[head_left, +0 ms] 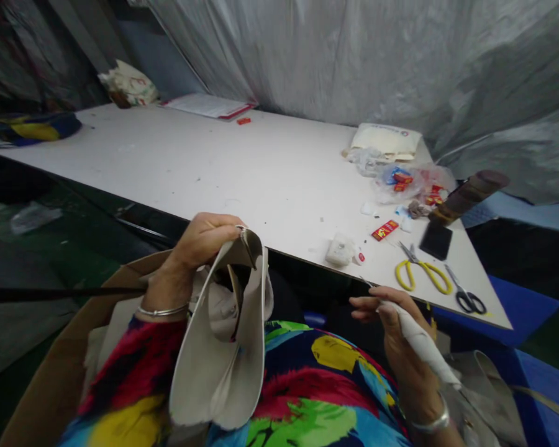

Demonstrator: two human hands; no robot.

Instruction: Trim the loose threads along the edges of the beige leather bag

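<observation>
A beige bag-like piece (256, 310) hangs open over the lap, its inside and a dark-edged flap showing. At its top edge my left hand (205, 242) is closed, pinching the rim between thumb and fingers. To the right, past the table's front edge, my right hand (395, 329) is wrapped round a tool with a white-wrapped handle (422, 344). A thin metal tip (366, 282) sticks out beyond the fingers toward the upper left. The tool and the beige piece are apart.
On the white table (242, 161) lie yellow-handled scissors (422, 270), black-handled scissors (468, 298), a phone (436, 240), a white block (340, 249) and plastic bags (405, 181). A cardboard box (60, 372) stands left; beige pieces (489, 379) lie at the right.
</observation>
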